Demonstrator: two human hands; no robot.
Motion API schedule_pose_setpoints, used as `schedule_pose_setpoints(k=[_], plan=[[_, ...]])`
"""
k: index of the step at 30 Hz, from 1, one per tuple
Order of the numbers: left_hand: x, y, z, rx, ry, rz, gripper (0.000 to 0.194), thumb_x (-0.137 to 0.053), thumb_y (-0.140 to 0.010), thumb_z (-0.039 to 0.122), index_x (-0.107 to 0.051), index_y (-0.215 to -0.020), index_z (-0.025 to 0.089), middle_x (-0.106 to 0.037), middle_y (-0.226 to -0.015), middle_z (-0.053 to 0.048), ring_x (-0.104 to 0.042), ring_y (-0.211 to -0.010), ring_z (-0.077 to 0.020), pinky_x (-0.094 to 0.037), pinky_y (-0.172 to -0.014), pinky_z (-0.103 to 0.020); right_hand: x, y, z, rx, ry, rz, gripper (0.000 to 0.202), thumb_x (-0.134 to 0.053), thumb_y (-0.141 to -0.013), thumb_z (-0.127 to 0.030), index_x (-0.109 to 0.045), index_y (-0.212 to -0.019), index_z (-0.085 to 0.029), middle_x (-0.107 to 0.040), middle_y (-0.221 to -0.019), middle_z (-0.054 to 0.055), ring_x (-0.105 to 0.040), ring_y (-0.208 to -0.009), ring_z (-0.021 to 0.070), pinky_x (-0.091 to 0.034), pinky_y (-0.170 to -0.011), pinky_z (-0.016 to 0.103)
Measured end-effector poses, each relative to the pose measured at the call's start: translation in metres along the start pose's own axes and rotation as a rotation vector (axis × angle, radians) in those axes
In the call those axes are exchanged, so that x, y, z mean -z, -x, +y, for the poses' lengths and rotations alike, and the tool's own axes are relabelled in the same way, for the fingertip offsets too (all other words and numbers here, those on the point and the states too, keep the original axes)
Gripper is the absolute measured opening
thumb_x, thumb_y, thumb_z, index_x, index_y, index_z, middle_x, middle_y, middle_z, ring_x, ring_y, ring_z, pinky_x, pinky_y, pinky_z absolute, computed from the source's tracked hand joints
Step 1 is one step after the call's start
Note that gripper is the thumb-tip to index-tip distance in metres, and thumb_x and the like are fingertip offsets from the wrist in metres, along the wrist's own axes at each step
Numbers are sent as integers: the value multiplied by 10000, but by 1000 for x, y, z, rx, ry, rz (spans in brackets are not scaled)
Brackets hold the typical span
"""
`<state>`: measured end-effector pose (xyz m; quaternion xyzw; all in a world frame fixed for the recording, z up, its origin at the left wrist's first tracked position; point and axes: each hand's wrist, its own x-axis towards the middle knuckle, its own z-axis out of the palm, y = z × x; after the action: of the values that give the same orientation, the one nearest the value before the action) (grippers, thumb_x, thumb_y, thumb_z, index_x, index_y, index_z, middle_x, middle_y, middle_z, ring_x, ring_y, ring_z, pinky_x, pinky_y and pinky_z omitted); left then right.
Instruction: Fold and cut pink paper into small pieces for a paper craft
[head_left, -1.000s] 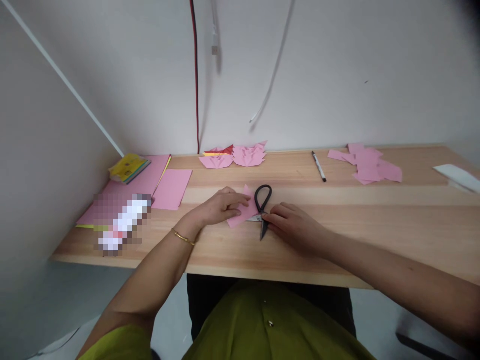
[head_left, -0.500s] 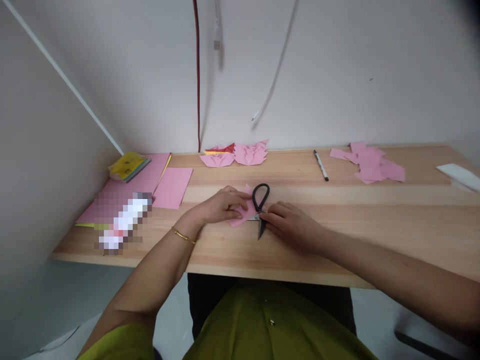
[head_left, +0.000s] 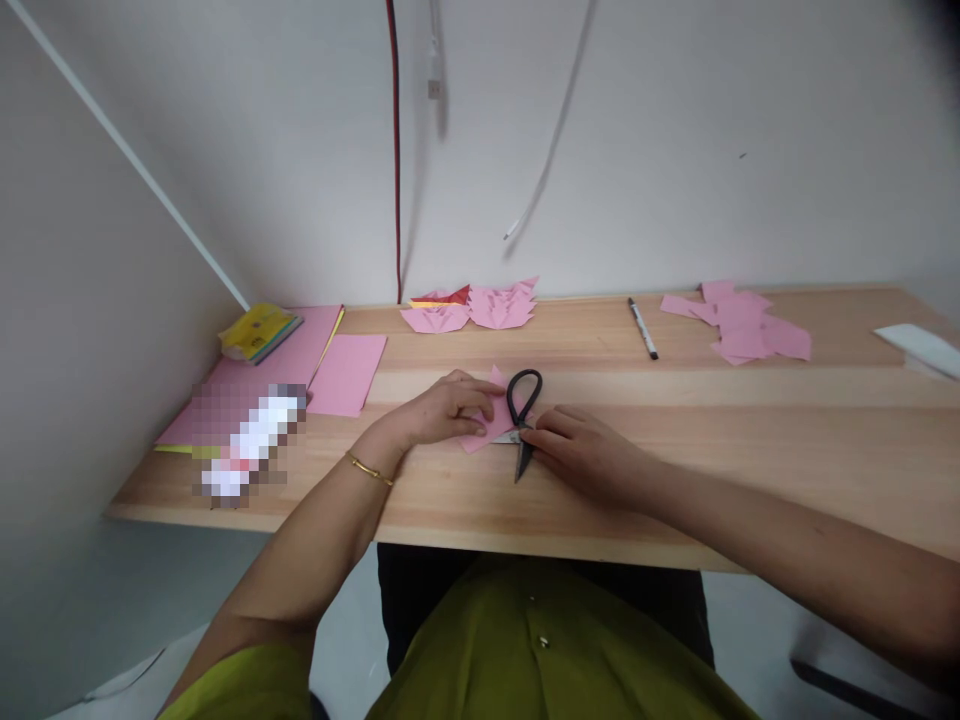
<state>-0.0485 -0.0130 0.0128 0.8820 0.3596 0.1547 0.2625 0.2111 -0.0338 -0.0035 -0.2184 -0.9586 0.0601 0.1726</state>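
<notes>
Head view. Landmark: the scissors [head_left: 524, 396], black-handled, blades wide open, one loop pointing toward the wall. One blade points toward the person; the other reaches left, at the lower edge of a small pink paper piece [head_left: 491, 424].

Paper piece: just left of the scissors, partly under the left hand [head_left: 437, 411]. Those fingers are bent and somewhat spread, tips down on the paper, no clear pinch. Right hand [head_left: 587, 447] is just right of the scissors, fingers close together and closed on them near the pivot. Second loop out of sight, likely inside that hand; cannot tell whether the fingertips also nip the paper.

Well beyond the scissors, by the wall: folded pink shapes [head_left: 501, 308]. Right of and beyond them: a marker [head_left: 643, 328], then loose pink pieces [head_left: 742, 325]. Far left: a stack of pink sheets [head_left: 347, 375].

Judgement: work in hand is lining up or guiding one blade along the piece. Spread looks too wide for an ordinary snip; creasing possible, unsure. Next move calls for light, flat pressure from the left fingertips, clear of the edge, and a steady right wrist. Thin paper could slip, wrinkle or tear if the blade drags.
</notes>
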Motion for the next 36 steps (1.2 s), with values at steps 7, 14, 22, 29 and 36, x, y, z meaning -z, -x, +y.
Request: schedule_pose_setpoints(k=[7, 14, 22, 29, 36], plan=[[2, 0, -1, -40, -30, 7, 131, -631, -791, 306, -681, -856, 204, -540, -1313, -77, -476, -1167, -253, -327, -1004, -417, -2, -4, -4, 21, 27, -3, 231, -441, -899, -166, -627, -1037, -162, -606, -969, 107, -532, -888, 205, -469, -802, 359], [3, 0, 0, -36, -25, 3, 114, -638, -789, 289, -673, -848, 198, -524, -1312, -93, -458, -1204, -251, -307, -1017, -420, 0, -5, -7, 21, -10, -8, 211, -448, -902, -169, -626, -1013, -151, -604, -912, 98, -523, -851, 199, -469, -785, 354], [1, -1, -3, -46, -19, 16, 156, -654, -780, 324, -691, -886, 217, -520, -1300, -82, -450, -1209, -252, -307, -1029, -418, -2, -13, -17, -3, -68, -19, 213, -424, -915, -188, -614, -1006, -155, -601, -923, 104, -538, -890, 210, -467, -786, 370], [0, 0, -3, -35, -14, 23, 157, -645, -787, 343, -696, -871, 220, -523, -1299, -69, -448, -1203, -247, -304, -1030, -413, 0, -15, -20, -1, -51, -52, 204, -439, -904, -173, -613, -1008, -144, -593, -909, 98, -523, -863, 202, -456, -789, 358], [1, 2, -2, -34, -27, 40, 168, -649, -783, 353, -694, -868, 215, -530, -1296, -82, -442, -1214, -252, -298, -1041, -422, 0, -12, -28, -4, -55, -66, 209, -461, -893, -175, -619, -1026, -143, -596, -909, 98, -520, -857, 202, -462, -782, 354]])
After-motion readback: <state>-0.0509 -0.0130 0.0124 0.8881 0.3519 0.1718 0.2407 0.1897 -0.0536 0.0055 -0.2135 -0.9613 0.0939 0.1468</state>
